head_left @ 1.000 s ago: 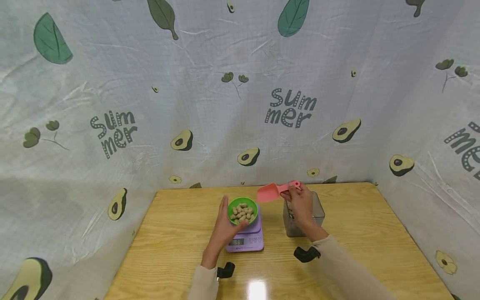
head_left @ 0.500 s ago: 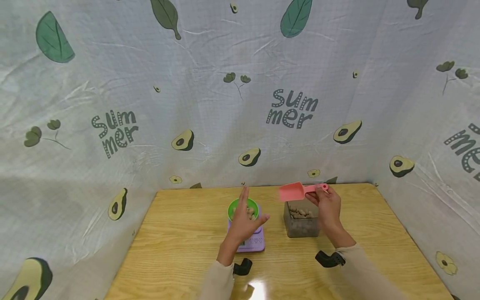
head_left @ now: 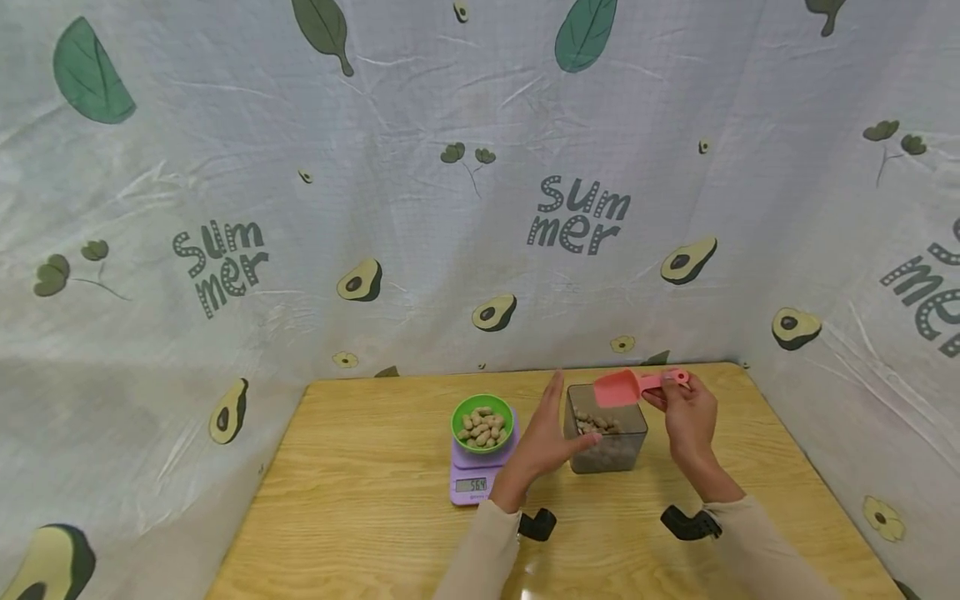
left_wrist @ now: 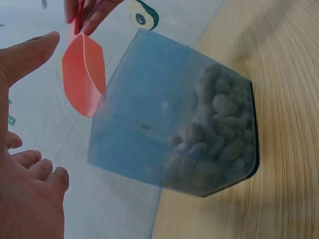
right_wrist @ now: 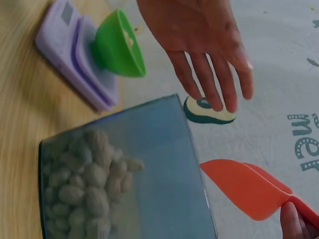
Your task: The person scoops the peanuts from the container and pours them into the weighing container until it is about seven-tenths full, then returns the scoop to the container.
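My right hand (head_left: pixel 688 417) pinches the handle of a pink scoop (head_left: pixel 618 389), which is held above a clear grey bin (head_left: pixel 609 454). Peanuts (left_wrist: pixel 219 129) in their shells fill the lower part of the bin. The scoop looks empty in the left wrist view. My left hand (head_left: pixel 542 446) has its fingers extended and thumb out, just left of the bin, holding nothing. To its left, a green bowl (head_left: pixel 459 432) with more peanuts sits on a purple kitchen scale (head_left: pixel 463 473). The scale's display is lit and seems to read 564.
The wooden table (head_left: pixel 352 467) carries the scale at its middle and the bin to the right of it. A white printed cloth (head_left: pixel 420 250) hangs behind the table and along both sides.
My left hand has moved right, from beside the bowl to near the bin. The scoop in my right hand has also moved right, to above the bin. The scale's displayed figure has changed.
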`<action>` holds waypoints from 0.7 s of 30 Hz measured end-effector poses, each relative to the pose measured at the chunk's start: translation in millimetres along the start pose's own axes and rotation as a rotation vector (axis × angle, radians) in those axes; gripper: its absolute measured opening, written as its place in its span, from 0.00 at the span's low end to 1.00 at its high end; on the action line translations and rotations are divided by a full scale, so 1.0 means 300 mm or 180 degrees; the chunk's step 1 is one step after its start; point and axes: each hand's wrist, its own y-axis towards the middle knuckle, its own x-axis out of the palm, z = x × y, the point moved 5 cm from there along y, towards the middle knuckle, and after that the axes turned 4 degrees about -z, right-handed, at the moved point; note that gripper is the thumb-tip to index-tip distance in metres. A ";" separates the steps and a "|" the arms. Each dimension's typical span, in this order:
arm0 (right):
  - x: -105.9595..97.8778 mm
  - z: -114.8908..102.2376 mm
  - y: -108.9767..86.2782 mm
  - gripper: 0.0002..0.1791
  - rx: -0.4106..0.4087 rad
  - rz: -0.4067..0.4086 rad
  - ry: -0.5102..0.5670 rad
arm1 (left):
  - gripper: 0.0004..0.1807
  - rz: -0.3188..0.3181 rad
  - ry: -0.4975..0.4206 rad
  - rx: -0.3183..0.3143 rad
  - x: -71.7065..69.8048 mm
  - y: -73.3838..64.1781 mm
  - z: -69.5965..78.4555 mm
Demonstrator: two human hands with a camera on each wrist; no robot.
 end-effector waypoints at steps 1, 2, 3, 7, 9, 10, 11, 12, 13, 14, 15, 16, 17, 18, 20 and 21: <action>-0.004 -0.002 0.001 0.16 -0.0074 0.0010 -0.0103 | 0.60 -0.0033 -0.0018 -0.0021 0.012 0.010 -0.003; -0.007 -0.005 0.001 0.16 -0.0164 0.0014 -0.0246 | 0.61 -0.0065 -0.0034 -0.0037 0.023 0.021 -0.007; -0.009 -0.007 0.001 0.16 -0.0255 0.0005 -0.0405 | 0.61 -0.0097 -0.0037 -0.0051 0.034 0.030 -0.012; -0.007 -0.009 0.000 0.15 -0.0583 -0.0132 -0.1129 | 0.64 -0.0180 0.0032 -0.0137 0.072 0.057 -0.048; -0.001 -0.010 0.001 0.15 -0.0747 -0.0229 -0.1472 | 0.65 -0.0199 0.0055 -0.0154 0.084 0.064 -0.063; 0.003 -0.009 0.001 0.14 -0.0818 -0.0279 -0.1617 | 0.65 -0.0199 0.0059 -0.0160 0.089 0.068 -0.072; 0.008 -0.010 0.001 0.14 -0.0901 -0.0328 -0.1744 | 0.65 -0.0198 0.0062 -0.0167 0.093 0.069 -0.079; 0.013 -0.009 0.002 0.13 -0.0975 -0.0369 -0.1873 | 0.65 -0.0199 0.0067 -0.0169 0.096 0.073 -0.087; 0.019 -0.009 0.001 0.12 -0.1075 -0.0413 -0.1999 | 0.65 -0.0187 0.0059 -0.0167 0.098 0.076 -0.093; 0.026 -0.008 0.001 0.11 -0.1183 -0.0462 -0.2139 | 0.65 -0.0179 0.0052 -0.0168 0.100 0.079 -0.099; 0.034 -0.006 -0.002 0.10 -0.1305 -0.0524 -0.2293 | 0.65 -0.0171 0.0042 -0.0180 0.102 0.082 -0.106; 0.044 -0.004 -0.004 0.09 -0.1441 -0.0580 -0.2444 | 0.65 -0.0163 0.0025 -0.0195 0.104 0.084 -0.112; 0.053 0.000 -0.007 0.08 -0.1585 -0.0641 -0.2586 | 0.64 -0.0152 0.0014 -0.0207 0.106 0.084 -0.118; 0.065 0.003 -0.011 0.07 -0.1731 -0.0707 -0.2704 | 0.63 -0.0141 0.0003 -0.0214 0.105 0.086 -0.123; 0.088 0.015 -0.018 0.05 -0.1990 -0.0846 -0.2956 | 0.62 -0.0114 -0.0009 -0.0240 0.104 0.087 -0.130; 0.100 0.022 -0.021 0.05 -0.2092 -0.0919 -0.3063 | 0.61 -0.0097 -0.0030 -0.0256 0.103 0.088 -0.132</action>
